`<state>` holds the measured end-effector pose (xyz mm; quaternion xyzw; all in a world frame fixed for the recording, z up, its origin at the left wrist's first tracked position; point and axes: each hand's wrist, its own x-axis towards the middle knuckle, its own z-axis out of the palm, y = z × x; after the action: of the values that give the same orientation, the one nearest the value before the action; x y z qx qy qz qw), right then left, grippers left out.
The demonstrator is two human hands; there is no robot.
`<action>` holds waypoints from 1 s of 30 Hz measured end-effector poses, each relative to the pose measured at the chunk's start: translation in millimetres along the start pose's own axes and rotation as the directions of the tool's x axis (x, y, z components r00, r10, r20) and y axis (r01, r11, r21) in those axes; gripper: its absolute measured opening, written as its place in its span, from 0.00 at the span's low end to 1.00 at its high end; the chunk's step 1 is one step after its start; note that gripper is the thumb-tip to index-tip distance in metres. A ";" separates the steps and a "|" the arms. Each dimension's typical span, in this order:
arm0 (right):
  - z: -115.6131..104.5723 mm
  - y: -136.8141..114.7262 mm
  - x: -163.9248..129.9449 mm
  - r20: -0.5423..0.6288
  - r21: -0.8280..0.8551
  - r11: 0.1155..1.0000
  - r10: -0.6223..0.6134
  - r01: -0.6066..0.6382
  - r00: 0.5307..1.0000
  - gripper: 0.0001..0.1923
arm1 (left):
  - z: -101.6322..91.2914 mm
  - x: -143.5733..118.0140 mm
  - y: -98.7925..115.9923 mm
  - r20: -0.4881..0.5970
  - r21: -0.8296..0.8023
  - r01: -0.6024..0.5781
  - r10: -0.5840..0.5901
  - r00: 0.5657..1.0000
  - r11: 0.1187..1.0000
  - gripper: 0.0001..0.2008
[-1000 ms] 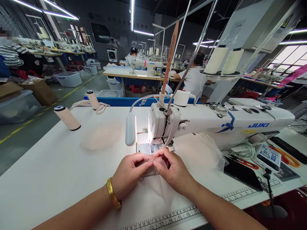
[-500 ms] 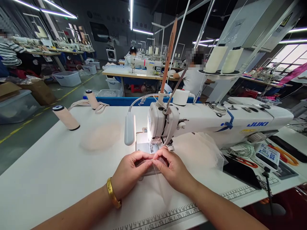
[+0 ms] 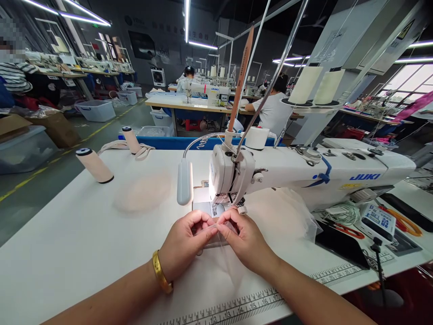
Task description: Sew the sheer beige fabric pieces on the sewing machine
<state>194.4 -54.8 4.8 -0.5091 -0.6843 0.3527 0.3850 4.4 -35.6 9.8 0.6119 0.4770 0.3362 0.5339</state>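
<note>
Left hand [image 3: 184, 241], right hand [image 3: 252, 241]: fingers [image 3: 209, 233] pinch sheer fabric [image 3: 226, 259], just before white sewing machine [image 3: 280, 169].

"JUKI" in blue on the near sewing machine [image 3: 280, 170]; "JUKI" also on the far sewing machine [image 3: 209, 90]; 12 to 15 legible on the ruler strip [image 3: 233, 312]; yellow warning triangle [image 3: 405, 29] on the pillar [image 3: 348, 29]; lettering on the pencil [image 3: 241, 74] illegible.

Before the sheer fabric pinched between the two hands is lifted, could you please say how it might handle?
The sheer fabric will probably be floppy, since its loose part trails limply below the left hand and right hand. It seems likely to be light, as the white tabletop shows through it.
</note>
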 end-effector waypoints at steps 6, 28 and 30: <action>-2.0 -0.6 -0.1 0.041 0.076 0.996 0.041 -0.044 0.998 0.09 | -2.3 -0.7 3.1 0.023 0.057 0.006 -0.007 1.000 0.998 0.19; -17.6 -7.4 3.1 0.233 0.118 0.989 0.059 -0.089 0.971 0.06 | -2.0 -2.8 5.1 0.074 0.224 -0.112 0.098 0.992 0.968 0.18; -20.4 -8.7 3.2 0.252 0.105 0.989 0.071 -0.100 0.965 0.07 | -1.9 -3.4 7.6 0.113 0.260 -0.151 0.126 0.986 0.954 0.18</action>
<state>208.2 -52.0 22.3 -0.4668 -0.6826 0.4690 0.3102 3.3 -37.9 18.0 0.7257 0.4480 0.2758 0.4434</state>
